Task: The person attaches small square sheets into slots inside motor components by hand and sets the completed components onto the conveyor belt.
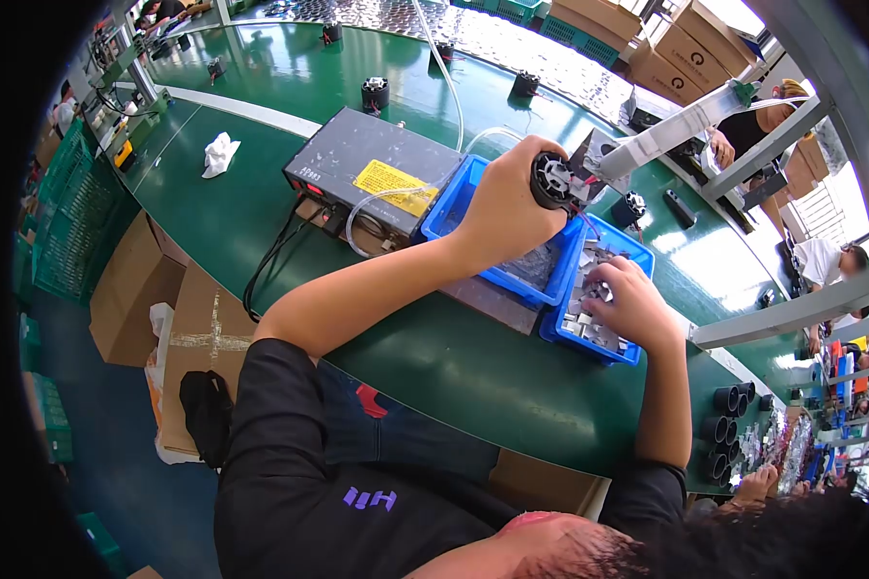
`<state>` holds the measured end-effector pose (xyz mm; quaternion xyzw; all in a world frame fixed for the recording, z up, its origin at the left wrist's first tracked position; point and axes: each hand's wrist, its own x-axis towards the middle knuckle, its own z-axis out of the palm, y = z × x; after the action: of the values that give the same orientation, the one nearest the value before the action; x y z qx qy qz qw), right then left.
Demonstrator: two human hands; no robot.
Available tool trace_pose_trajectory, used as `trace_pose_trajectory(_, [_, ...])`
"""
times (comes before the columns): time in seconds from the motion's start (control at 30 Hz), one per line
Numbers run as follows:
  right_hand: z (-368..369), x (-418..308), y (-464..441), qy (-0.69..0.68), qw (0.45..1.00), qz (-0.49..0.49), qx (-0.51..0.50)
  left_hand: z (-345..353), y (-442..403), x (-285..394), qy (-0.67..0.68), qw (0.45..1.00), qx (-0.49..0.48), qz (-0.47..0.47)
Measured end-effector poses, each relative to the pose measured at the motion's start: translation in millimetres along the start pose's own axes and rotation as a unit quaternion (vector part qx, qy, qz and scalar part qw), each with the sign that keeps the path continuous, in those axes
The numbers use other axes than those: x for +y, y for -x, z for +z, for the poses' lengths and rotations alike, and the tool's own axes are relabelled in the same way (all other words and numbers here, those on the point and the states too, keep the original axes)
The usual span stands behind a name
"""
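My left hand point(507, 207) is wrapped round a black round motor point(552, 180) with a silvery ribbed inside and reddish wires. The motor is raised above the bench, beside a slanted grey post. Below the left hand is a blue bin point(438, 214) with a whitish, cloudy bottom. A second blue bin point(646, 259), full of small silver metal pieces point(589, 330), adjoins it on the right. Inside this bin my right hand point(637, 301) has its fingers curled down among the pieces; whatever lies between the fingertips is too small to make out.
A dark control box point(357, 154) with a yellow label, cables and a clear hose stands left of the bins. Several similar motors point(375, 93) stand across the green table point(434, 372). A grey post point(681, 130) slants in close by. People sit at the right.
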<state>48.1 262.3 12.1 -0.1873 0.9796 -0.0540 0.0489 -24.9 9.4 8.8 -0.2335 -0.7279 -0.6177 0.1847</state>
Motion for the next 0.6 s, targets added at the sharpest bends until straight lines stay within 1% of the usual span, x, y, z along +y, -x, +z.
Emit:
trace_pose_trajectory(0.13, [3, 1, -4, -0.056, 0.997, 0.004, -0.048, 2, 1, -1, -0.011, 0.999, 0.019, 0.035])
trace_pose_trajectory(0.3, [-2, -4, -6, -0.1, 0.992, 0.04, -0.06, 1, 1, 0, -0.026, 0.999, 0.023, 0.039])
trace_pose_trajectory(0.5, [-10, -1, -2, -0.116, 0.991, 0.027, -0.062, 5, 3, -2, -0.011, 0.997, 0.043, 0.061])
trace_pose_trajectory(0.6, [-9, 0, -2, -0.133, 0.991, -0.001, 0.013, 8, 10, -6, -0.016, 0.991, 0.086, 0.103])
